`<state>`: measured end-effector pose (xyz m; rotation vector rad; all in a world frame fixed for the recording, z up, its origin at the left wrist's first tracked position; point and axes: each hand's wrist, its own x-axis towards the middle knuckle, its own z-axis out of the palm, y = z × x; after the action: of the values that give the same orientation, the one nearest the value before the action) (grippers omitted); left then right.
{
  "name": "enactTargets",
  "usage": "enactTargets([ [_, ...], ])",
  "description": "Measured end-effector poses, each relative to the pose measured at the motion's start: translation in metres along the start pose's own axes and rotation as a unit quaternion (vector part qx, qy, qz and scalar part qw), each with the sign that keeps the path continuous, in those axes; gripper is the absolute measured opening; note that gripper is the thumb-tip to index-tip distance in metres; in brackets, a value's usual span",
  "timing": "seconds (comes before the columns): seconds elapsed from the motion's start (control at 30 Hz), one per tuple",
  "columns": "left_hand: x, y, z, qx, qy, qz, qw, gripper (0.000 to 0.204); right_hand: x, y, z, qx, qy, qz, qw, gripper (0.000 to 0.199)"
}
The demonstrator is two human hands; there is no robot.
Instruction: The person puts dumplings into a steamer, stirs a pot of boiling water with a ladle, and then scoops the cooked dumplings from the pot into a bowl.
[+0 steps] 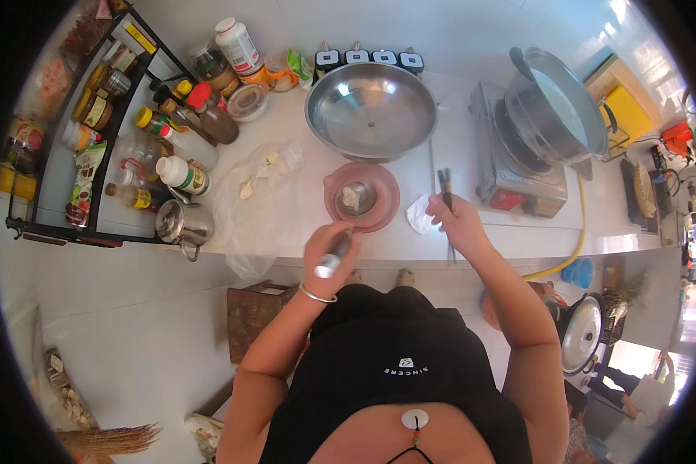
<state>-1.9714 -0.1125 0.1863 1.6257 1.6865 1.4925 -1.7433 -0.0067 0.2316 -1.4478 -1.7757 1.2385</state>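
While the left hand (pixel 329 247) closes its fingers round a short metal pestle (pixel 334 255) just before the pink round plastic bowl (pixel 361 197), pale garlic sits inside the small steel mortar (pixel 356 197) within that bowl. Right hand (pixel 458 220), right of the bowl, grips dark chopsticks (pixel 445 185). Risk: unsteadied, the mortar may skid under blows, scattering pieces.
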Motion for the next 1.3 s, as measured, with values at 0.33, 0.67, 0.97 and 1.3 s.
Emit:
enactTargets([
  [0.33, -0.001, -0.009, -0.038, -0.169, -0.013, -0.25, 0.953, 0.015, -0.003, 0.004, -0.008, 0.269, 0.006, 0.005, 0.963, 0.017],
  [0.67, 0.003, 0.009, -0.033, 0.038, -0.121, 0.015, 0.992, 0.022, 0.009, 0.057, 0.053, 0.319, -0.012, 0.038, 0.947, 0.009],
  [0.97, -0.001, 0.03, -0.022, 0.202, -0.218, 0.165, 0.94, 0.035, 0.002, 0.077, 0.072, 0.268, 0.02, -0.084, 0.96, 0.009],
  [1.3, -0.005, 0.031, -0.022, 0.185, -0.218, 0.163, 0.944, 0.038, 0.002, 0.071, 0.068, 0.308, 0.016, -0.04, 0.95, 0.009],
])
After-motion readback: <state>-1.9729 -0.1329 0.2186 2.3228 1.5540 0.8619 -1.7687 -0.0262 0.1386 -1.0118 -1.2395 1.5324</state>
